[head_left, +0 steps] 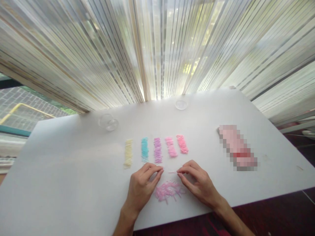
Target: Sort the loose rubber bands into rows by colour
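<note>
My left hand [144, 183] is closed in a pinch, thumb and index fingertips together; anything between them is too small to make out. Opposite it, my right hand [198, 183] pinches one end of a thin pale-pink strip [171, 172], which points toward the left fingertips. Below and between both hands lies a loose pile of pink and lilac strips [168, 190]. Just beyond the hands are neat columns of small thin pieces: yellow [128, 154], turquoise [144, 149], purple [157, 150], pink [171, 147] and coral-pink [182, 144].
Clear round containers or lids [108, 123] stand at the back left of the white table [73, 177]. Another clear round dish [181, 105] is near the back edge. A pixelated pink oblong object [237, 147] lies at right. Striped curtains [157, 49] hang behind the table.
</note>
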